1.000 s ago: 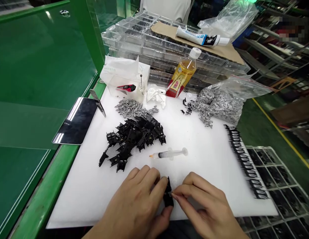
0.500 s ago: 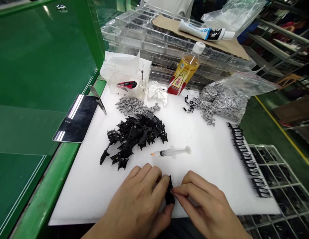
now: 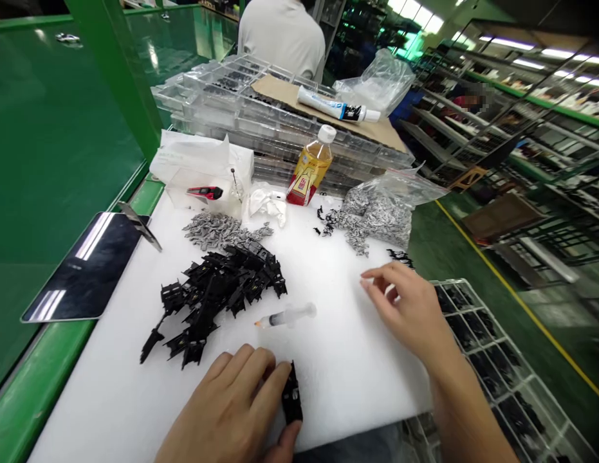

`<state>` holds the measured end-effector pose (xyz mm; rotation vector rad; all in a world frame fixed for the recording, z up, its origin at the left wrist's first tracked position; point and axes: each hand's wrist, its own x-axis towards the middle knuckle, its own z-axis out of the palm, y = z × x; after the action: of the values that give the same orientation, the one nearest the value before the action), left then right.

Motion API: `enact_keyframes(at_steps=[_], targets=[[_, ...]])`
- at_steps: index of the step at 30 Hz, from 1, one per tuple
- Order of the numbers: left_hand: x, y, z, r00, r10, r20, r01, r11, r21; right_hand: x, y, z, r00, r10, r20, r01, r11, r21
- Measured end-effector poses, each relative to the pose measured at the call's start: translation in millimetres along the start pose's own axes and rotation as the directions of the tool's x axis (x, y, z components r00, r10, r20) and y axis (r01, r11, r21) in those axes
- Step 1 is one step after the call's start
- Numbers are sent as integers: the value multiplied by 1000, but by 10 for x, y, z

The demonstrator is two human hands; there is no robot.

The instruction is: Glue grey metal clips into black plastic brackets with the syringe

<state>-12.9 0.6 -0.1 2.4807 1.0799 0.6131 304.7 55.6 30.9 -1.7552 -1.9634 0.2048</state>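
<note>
The left hand point(image 3: 234, 402) pinches a black plastic part point(image 3: 292, 397); the right hand point(image 3: 409, 303) sits beside the syringe point(image 3: 290, 316), its grip impossible to tell.

Bottle label point(image 3: 304, 182) reading 东鹏, tube lettering point(image 3: 338, 109) not legible

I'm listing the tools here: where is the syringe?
In the head view, the syringe lies near the middle of the white board, right of the black-part pile and beyond the left hand.
</note>
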Motion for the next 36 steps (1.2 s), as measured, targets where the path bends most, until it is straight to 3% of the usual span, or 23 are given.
enact_keyframes(at_steps=[3, 5, 11, 19, 22, 25, 30, 33, 36], targets=[[10, -18, 20, 999, 28, -40, -27, 999, 24, 334, 424, 28, 996, 60, -59, -64, 994, -83], [15, -22, 38, 998, 32, -55, -30, 999, 30, 459, 570, 76, 997, 61, -46, -65, 993, -95], [3, -44, 51, 998, 27, -64, -26, 999, 20, 524, 585, 156, 1000, -16, 12, 17, 992, -124], [-10, -42, 70, 999, 0, -34, 0, 1000, 1, 553, 650, 239, 999, -34, -21, 31, 992, -120], [-4, -36, 64, 1000, -16, -23, 15, 1000, -10, 544, 576, 199, 998, -57, -13, 55, 994, -92], [12, -22, 61, 999, -34, 3, 34, 999, -19, 403, 319, 110, 986, -150, 75, 151, 988, -5], [10, 19, 58, 998, -47, 50, 49, 998, -45, 4, -173, 90, 893, -350, 282, 306, 933, 188], [-7, 30, 53, 996, -54, 71, 58, 997, -56, -117, -257, 186, 885, -374, 277, 309, 917, 253], [-9, 30, 45, 993, -69, 99, 76, 995, -66, -123, -232, 272, 911, -336, 238, 260, 918, 299]])
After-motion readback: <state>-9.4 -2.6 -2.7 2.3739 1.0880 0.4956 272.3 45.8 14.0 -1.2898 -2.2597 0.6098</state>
